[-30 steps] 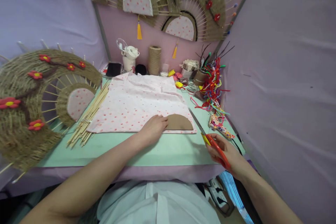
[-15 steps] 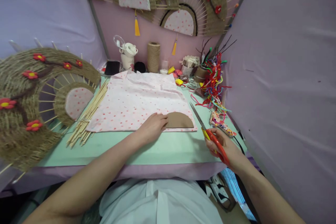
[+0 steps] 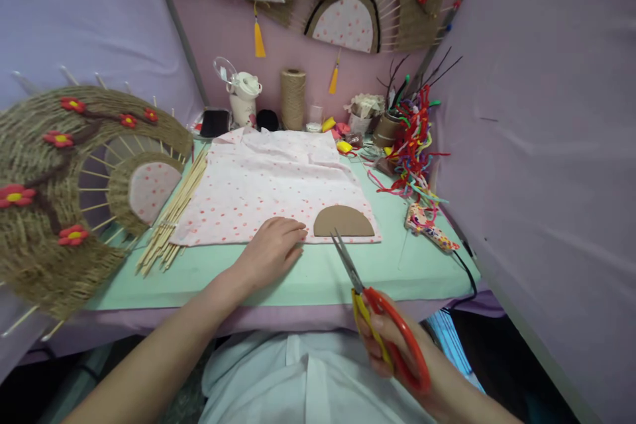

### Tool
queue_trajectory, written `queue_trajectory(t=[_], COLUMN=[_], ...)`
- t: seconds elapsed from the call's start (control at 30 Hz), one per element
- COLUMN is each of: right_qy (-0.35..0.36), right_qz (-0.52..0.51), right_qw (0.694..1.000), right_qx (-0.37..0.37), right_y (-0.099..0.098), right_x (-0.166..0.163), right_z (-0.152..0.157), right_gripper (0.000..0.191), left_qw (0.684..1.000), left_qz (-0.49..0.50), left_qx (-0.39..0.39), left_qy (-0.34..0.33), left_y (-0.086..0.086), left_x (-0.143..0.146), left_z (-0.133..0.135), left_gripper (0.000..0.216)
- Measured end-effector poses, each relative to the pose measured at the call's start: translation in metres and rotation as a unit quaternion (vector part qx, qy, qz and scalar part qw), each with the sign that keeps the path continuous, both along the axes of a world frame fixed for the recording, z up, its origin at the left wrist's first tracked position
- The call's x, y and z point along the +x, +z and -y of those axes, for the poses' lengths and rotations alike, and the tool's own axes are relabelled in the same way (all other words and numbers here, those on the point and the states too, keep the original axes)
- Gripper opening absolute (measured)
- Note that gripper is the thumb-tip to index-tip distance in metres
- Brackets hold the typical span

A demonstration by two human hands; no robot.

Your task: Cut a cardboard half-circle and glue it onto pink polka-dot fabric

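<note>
My right hand (image 3: 385,338) grips a pair of scissors (image 3: 351,268) by red and yellow handles, blades slightly parted. Their tips reach the front edge of a brown half-disc of cardboard (image 3: 342,221). That piece lies flat on the front right corner of a white cloth (image 3: 248,195) with pink-red dots. Left of the cardboard, my left hand (image 3: 275,245) rests palm down on the cloth's front edge, fingers stretched out and holding nothing. A narrow gap separates its fingertips from the cardboard.
Thin wooden sticks (image 3: 173,212) lie left of the cloth, beside a twine-wrapped fan (image 3: 50,172) with red flowers. At the back stand a white jug (image 3: 243,99) and a twine spool (image 3: 293,99). A glue gun (image 3: 430,228) and colourful pipe cleaners (image 3: 412,139) are at the right.
My right hand has brought the scissors leftward from the table's right side to the cardboard's front edge. My left hand has slid left, off the cardboard.
</note>
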State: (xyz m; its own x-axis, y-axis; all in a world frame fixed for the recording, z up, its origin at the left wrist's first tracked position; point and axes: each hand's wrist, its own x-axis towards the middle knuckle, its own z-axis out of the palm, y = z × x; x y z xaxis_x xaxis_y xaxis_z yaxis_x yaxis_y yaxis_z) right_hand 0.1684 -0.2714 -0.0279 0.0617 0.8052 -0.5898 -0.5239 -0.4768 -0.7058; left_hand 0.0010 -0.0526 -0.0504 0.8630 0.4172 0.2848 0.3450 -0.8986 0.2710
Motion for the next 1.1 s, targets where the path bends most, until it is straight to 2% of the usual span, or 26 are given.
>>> queue_trajectory(t=[0.27, 0.43, 0.63, 1.1], right_qy=[-0.038, -0.042, -0.03, -0.035], right_qz=[-0.059, -0.06, -0.03, 0.048], right_qw=[0.996, 0.993, 0.995, 0.997], right_qx=[-0.06, -0.094, -0.086, -0.047], right_y=[0.006, -0.004, -0.019, -0.023], right_x=[-0.035, -0.047, -0.055, -0.076], right_z=[-0.007, -0.007, -0.016, -0.036], right_gripper=[0.045, 0.047, 0.054, 0.056], left_qw=[0.999, 0.999, 1.0, 0.999], left_qz=[-0.039, -0.03, -0.023, 0.008], left_qx=[0.017, 0.016, 0.021, 0.034], left_qy=[-0.006, -0.013, -0.001, 0.01], left_y=[-0.008, -0.011, -0.015, -0.025], left_x=[0.005, 0.005, 0.007, 0.009], left_z=[0.0, 0.0, -0.001, -0.003], left_gripper=[0.02, 0.021, 0.02, 0.023])
